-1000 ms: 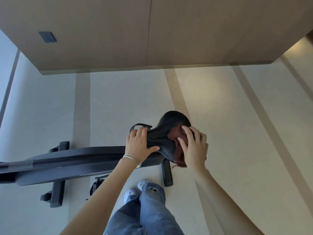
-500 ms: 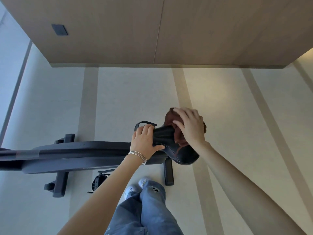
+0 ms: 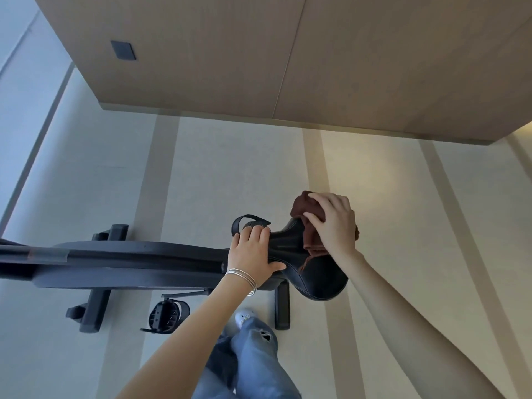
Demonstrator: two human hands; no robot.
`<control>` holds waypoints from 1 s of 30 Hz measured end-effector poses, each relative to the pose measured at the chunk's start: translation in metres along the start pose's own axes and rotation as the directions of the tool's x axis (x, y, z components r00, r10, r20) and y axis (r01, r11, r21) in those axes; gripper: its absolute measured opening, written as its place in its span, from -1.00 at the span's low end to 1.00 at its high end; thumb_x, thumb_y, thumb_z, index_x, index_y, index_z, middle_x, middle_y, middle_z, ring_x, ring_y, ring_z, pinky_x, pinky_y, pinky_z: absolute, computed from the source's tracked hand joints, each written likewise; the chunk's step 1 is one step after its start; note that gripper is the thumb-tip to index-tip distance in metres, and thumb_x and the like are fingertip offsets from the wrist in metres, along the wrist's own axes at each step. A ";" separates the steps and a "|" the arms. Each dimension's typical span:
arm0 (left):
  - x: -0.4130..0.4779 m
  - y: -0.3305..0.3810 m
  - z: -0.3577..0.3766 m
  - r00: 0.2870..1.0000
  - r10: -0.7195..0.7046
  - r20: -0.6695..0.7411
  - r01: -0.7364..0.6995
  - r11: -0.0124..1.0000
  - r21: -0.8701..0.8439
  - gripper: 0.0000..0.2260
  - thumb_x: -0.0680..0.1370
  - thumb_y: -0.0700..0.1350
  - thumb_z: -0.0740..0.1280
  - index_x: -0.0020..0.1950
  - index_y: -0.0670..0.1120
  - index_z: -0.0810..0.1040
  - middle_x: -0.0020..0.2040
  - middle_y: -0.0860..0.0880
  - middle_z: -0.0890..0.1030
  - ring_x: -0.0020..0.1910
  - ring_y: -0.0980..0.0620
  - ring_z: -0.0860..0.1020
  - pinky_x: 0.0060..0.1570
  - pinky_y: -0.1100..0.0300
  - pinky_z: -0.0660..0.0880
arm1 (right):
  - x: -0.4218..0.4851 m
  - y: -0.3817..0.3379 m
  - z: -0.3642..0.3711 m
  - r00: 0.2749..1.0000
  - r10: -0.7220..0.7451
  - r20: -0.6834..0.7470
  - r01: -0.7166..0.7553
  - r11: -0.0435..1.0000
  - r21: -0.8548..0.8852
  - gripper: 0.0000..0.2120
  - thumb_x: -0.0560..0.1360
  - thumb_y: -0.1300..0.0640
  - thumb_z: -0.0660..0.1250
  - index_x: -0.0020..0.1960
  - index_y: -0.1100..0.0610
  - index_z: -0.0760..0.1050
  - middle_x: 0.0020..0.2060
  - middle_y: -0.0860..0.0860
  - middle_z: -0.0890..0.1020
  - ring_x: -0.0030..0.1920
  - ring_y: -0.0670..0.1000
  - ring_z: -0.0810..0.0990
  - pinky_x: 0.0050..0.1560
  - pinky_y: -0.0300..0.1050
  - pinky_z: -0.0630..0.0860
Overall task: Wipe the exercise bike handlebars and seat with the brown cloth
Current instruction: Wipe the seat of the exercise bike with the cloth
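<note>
The black bike seat (image 3: 319,276) sits at centre right, seen from above. My left hand (image 3: 252,253) grips its narrow front end, thumb along the near side. My right hand (image 3: 335,223) presses the bunched brown cloth (image 3: 306,213) onto the far side of the seat. The cloth pokes out beyond my fingers at the top and hangs over the saddle below my palm. The dark bike frame (image 3: 138,260) runs left from the seat. The handlebars are out of view.
A black pedal with strap (image 3: 168,313) hangs below the frame, and the bike's floor stabilisers (image 3: 95,309) (image 3: 282,305) rest on pale striped flooring. My jeans-clad leg and shoe (image 3: 253,349) stand close to the bike. A wooden wall panel (image 3: 259,53) rises behind.
My right hand has slid the cloth from the near right side of the seat across to its far side. My left hand has kept its grip on the seat's front.
</note>
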State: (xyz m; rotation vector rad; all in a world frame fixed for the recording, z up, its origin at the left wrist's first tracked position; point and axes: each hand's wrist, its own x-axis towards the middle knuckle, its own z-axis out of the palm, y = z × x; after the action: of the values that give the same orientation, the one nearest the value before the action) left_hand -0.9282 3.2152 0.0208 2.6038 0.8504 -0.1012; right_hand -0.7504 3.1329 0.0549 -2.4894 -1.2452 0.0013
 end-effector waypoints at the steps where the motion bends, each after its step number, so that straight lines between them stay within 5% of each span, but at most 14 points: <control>1: 0.000 0.000 0.000 1.000 0.005 -0.005 -0.005 1.000 0.003 -0.29 0.41 0.33 0.27 0.40 -0.06 0.22 0.37 -0.03 0.35 0.37 -0.10 0.28 0.38 0.01 0.23 | -0.012 0.002 -0.001 0.998 -0.061 -0.012 0.061 0.998 0.001 -0.64 0.42 0.07 0.42 0.20 0.05 0.52 0.11 0.02 0.59 0.14 0.14 0.46 -0.02 0.08 0.49; 6: 0.000 0.001 0.001 1.000 0.000 -0.007 0.000 1.000 0.021 -0.28 0.41 0.34 0.26 0.41 -0.05 0.20 0.37 -0.04 0.34 0.37 -0.10 0.29 0.37 0.02 0.25 | -0.037 0.031 -0.014 0.947 -0.322 0.012 0.323 0.945 -0.050 -0.63 0.42 0.09 0.44 0.21 0.09 0.52 0.13 0.02 0.60 0.12 0.13 0.51 0.00 0.08 0.52; 12: 0.000 0.002 -0.001 1.000 -0.021 -0.005 0.022 0.999 0.033 -0.26 0.40 0.36 0.26 0.42 -0.04 0.19 0.37 -0.05 0.34 0.36 -0.10 0.30 0.37 0.03 0.25 | 0.020 -0.005 0.003 0.992 0.060 0.109 -0.055 0.997 -0.046 -0.62 0.49 -0.03 0.32 0.29 -0.02 0.43 0.20 -0.02 0.54 0.13 0.16 0.45 -0.02 0.04 0.48; 16: -0.003 0.002 0.000 0.999 -0.048 0.001 0.047 0.998 0.030 -0.27 0.39 0.36 0.27 0.41 -0.01 0.21 0.34 -0.03 0.37 0.34 -0.08 0.32 0.33 0.07 0.30 | 0.013 -0.015 0.007 0.967 -0.185 0.173 0.205 0.973 -0.105 -0.63 0.46 0.01 0.37 0.25 -0.01 0.46 0.15 -0.01 0.57 0.08 0.15 0.48 0.01 0.01 0.47; 19: -0.003 0.004 -0.002 0.997 -0.073 0.020 0.073 0.997 -0.001 -0.28 0.38 0.34 0.30 0.40 0.00 0.22 0.31 -0.04 0.39 0.33 -0.08 0.33 0.34 0.07 0.28 | -0.015 0.009 -0.002 0.937 -0.344 0.056 0.347 0.936 -0.062 -0.67 0.43 0.03 0.40 0.18 0.02 0.51 0.05 0.00 0.60 -0.02 0.11 0.52 -0.06 -0.03 0.52; 24: -0.001 0.005 0.000 0.995 -0.098 0.021 0.099 0.993 -0.069 -0.28 0.37 0.29 0.36 0.40 -0.02 0.25 0.29 -0.05 0.41 0.31 -0.10 0.35 0.35 0.06 0.24 | -0.043 0.066 -0.019 0.983 -0.168 -0.077 0.171 0.985 0.038 -0.66 0.41 0.03 0.42 0.17 0.00 0.50 0.05 -0.02 0.59 0.00 0.06 0.50 -0.17 -0.07 0.54; 30: -0.001 0.003 0.001 0.992 -0.125 0.012 0.125 0.988 -0.094 -0.29 0.34 0.29 0.39 0.37 0.01 0.28 0.26 -0.03 0.42 0.29 -0.09 0.36 0.31 0.08 0.27 | 0.021 0.052 -0.012 0.987 -0.098 0.125 0.069 0.973 0.219 -0.65 0.43 0.01 0.39 0.21 -0.05 0.47 0.12 -0.06 0.57 0.08 0.09 0.48 -0.01 -0.08 0.43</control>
State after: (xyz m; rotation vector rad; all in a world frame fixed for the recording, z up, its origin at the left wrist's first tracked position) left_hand -0.9274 3.2118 0.0216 2.4606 0.9921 -0.1010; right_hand -0.6954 3.1169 0.0528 -2.2816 -1.3271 0.2738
